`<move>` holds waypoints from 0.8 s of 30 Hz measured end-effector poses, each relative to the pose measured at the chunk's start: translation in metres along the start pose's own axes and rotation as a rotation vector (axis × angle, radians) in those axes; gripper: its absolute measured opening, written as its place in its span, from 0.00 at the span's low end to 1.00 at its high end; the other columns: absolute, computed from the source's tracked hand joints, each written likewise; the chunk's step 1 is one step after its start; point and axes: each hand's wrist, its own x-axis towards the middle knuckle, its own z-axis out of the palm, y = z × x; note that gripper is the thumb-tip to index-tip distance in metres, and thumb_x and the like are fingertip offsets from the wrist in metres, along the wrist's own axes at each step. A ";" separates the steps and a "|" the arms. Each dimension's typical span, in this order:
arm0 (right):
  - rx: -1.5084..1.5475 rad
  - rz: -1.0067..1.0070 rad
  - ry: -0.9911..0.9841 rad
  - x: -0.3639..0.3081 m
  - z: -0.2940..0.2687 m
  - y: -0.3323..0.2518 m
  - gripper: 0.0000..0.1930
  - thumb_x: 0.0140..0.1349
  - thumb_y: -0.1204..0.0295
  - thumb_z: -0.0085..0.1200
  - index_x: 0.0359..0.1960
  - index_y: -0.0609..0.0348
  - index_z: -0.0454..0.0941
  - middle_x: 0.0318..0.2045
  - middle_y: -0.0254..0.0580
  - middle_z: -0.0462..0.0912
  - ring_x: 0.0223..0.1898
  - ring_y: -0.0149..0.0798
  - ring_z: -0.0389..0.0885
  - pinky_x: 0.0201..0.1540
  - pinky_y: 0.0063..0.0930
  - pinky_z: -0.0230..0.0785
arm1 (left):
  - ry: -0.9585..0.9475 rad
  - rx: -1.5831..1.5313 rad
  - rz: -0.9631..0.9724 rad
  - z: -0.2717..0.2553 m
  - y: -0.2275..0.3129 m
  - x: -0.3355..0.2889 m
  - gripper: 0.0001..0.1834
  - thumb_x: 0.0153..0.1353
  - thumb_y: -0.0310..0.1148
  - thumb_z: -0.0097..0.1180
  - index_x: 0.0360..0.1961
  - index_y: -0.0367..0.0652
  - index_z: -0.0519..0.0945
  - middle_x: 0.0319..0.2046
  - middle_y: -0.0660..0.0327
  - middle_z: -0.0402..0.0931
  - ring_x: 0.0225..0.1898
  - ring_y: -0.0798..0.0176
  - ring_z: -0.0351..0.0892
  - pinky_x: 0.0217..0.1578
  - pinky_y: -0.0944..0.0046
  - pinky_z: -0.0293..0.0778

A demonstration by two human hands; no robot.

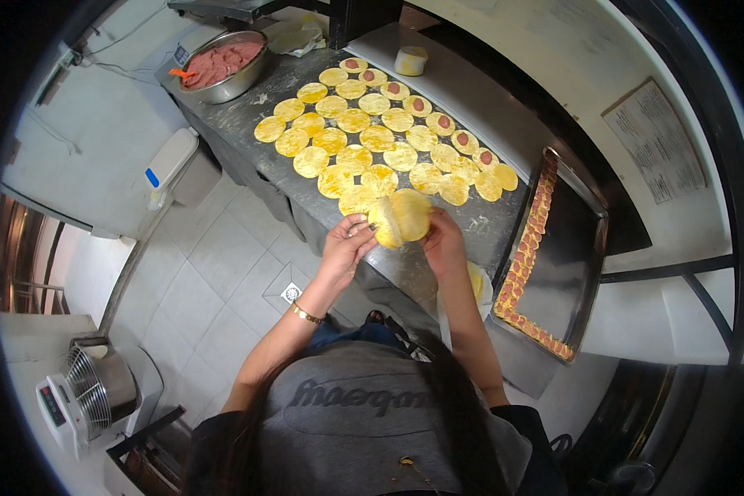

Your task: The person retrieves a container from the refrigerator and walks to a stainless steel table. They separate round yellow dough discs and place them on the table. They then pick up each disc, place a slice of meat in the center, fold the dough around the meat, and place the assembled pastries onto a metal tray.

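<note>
My left hand [350, 245] grips a stack of thin yellow dough rounds [385, 223] just over the front edge of the work table. On the stack's right side, my right hand [444, 240] pinches a dough round [410, 215] by its edge; whether it is fully apart from the stack I cannot tell. Beyond my hands, rows of flat dough rounds [354, 158] cover the table, several of them shiny yellow on top. Along the far right row, several rounds carry a dab of pink ground meat [417, 105].
A steel bowl [241, 86] of pink meat with an orange-handled utensil [183, 75] stands far left. On the right, a large metal tray [593, 273] holds small filled pieces along two sides. A white container [411, 61] sits behind the rounds. A spiral mixer [99, 388] stands lower left.
</note>
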 end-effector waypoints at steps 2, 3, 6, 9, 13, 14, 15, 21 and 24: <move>0.114 -0.069 0.029 0.009 -0.007 -0.024 0.14 0.60 0.73 0.46 0.47 0.64 0.71 0.45 0.42 0.78 0.45 0.37 0.78 0.47 0.29 0.71 | 0.012 -0.032 0.002 -0.001 0.003 -0.004 0.11 0.59 0.19 0.52 0.43 0.41 0.71 0.36 0.62 0.76 0.39 0.68 0.79 0.38 0.71 0.79; 0.172 -0.100 0.043 0.013 -0.010 -0.036 0.15 0.61 0.71 0.45 0.48 0.64 0.70 0.46 0.43 0.77 0.46 0.39 0.77 0.48 0.31 0.71 | 0.018 -0.046 0.001 -0.006 0.005 -0.005 0.11 0.59 0.19 0.52 0.43 0.41 0.71 0.36 0.61 0.77 0.39 0.67 0.79 0.38 0.71 0.80; 0.187 -0.239 0.159 0.037 -0.038 -0.075 0.16 0.61 0.72 0.45 0.49 0.68 0.68 0.48 0.46 0.76 0.50 0.42 0.75 0.53 0.35 0.68 | 0.007 -0.081 0.014 -0.021 0.007 -0.008 0.11 0.60 0.19 0.51 0.43 0.41 0.71 0.38 0.57 0.77 0.38 0.66 0.80 0.36 0.72 0.81; -0.281 -0.362 0.402 0.062 -0.090 -0.083 0.17 0.61 0.72 0.46 0.50 0.68 0.68 0.50 0.49 0.75 0.52 0.43 0.74 0.56 0.35 0.65 | -0.003 -0.104 0.026 -0.030 0.007 -0.011 0.11 0.60 0.19 0.50 0.43 0.41 0.70 0.39 0.56 0.78 0.37 0.65 0.81 0.36 0.72 0.81; -1.504 -0.585 0.593 0.071 -0.151 -0.065 0.19 0.55 0.72 0.51 0.50 0.60 0.73 0.51 0.52 0.74 0.53 0.51 0.71 0.57 0.39 0.62 | 0.003 -0.114 0.020 -0.033 0.007 -0.013 0.11 0.60 0.19 0.50 0.43 0.40 0.70 0.38 0.56 0.78 0.37 0.65 0.81 0.35 0.72 0.81; -1.721 -0.637 0.492 0.069 -0.158 -0.060 0.19 0.53 0.72 0.52 0.49 0.58 0.75 0.51 0.53 0.74 0.54 0.52 0.71 0.57 0.40 0.62 | 0.008 -0.115 0.016 -0.034 0.008 -0.015 0.11 0.60 0.19 0.50 0.44 0.40 0.70 0.38 0.56 0.78 0.37 0.65 0.81 0.35 0.72 0.81; -1.788 -0.589 0.405 0.069 -0.164 -0.058 0.17 0.51 0.73 0.52 0.45 0.54 0.79 0.52 0.54 0.72 0.53 0.54 0.70 0.57 0.40 0.62 | 0.007 -0.119 0.016 -0.035 0.009 -0.016 0.11 0.60 0.19 0.50 0.44 0.40 0.70 0.38 0.56 0.78 0.37 0.65 0.81 0.35 0.72 0.81; -1.879 -0.485 0.435 0.057 -0.150 -0.050 0.18 0.53 0.72 0.51 0.47 0.54 0.79 0.54 0.51 0.71 0.53 0.54 0.70 0.56 0.40 0.62 | 0.014 -0.124 0.009 -0.036 0.011 -0.018 0.10 0.60 0.20 0.50 0.43 0.40 0.70 0.38 0.57 0.78 0.36 0.66 0.81 0.36 0.72 0.81; -1.858 -0.542 0.504 0.051 -0.131 -0.054 0.17 0.52 0.73 0.54 0.45 0.55 0.79 0.50 0.51 0.74 0.50 0.54 0.72 0.53 0.39 0.65 | 0.004 -0.131 -0.003 -0.031 0.008 -0.014 0.11 0.60 0.19 0.50 0.43 0.40 0.70 0.37 0.58 0.78 0.36 0.66 0.81 0.36 0.72 0.81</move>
